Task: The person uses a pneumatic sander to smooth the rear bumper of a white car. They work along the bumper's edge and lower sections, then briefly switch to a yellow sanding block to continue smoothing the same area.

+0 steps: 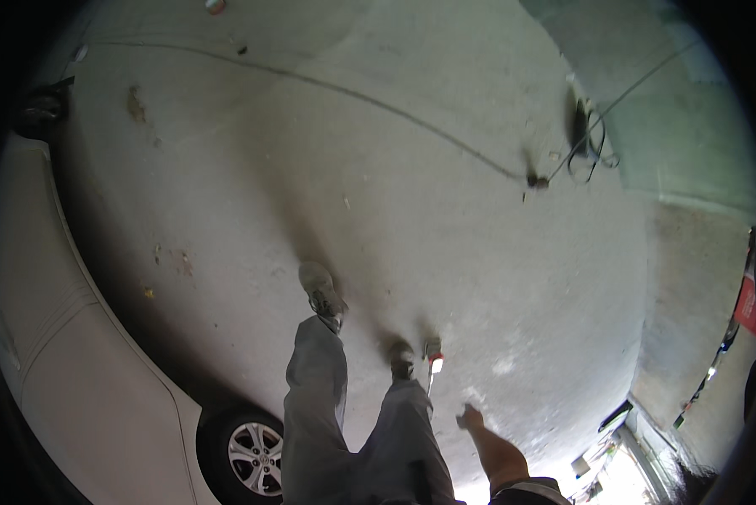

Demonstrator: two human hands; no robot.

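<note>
My right hand [470, 417] hangs low beside my right leg. It holds nothing that I can see, and its fingers look loosely apart, though it is small in the picture. Nearest to it on the concrete floor, by my right shoe [401, 360], is a small red and white object [436, 364] with a grey block-like end and a thin pale stem. I cannot make out its kind. My left shoe [322, 290] is farther forward. My left hand does not show in the head view.
A light-coloured car [83, 362] with a silver-rimmed wheel [256, 459] stands along the left. A dark cable [352, 91] crosses the floor ahead to a small dark item [538, 181]. Beyond it a black looped cord [592, 156] lies by the wall. A red item [748, 307] is at far right.
</note>
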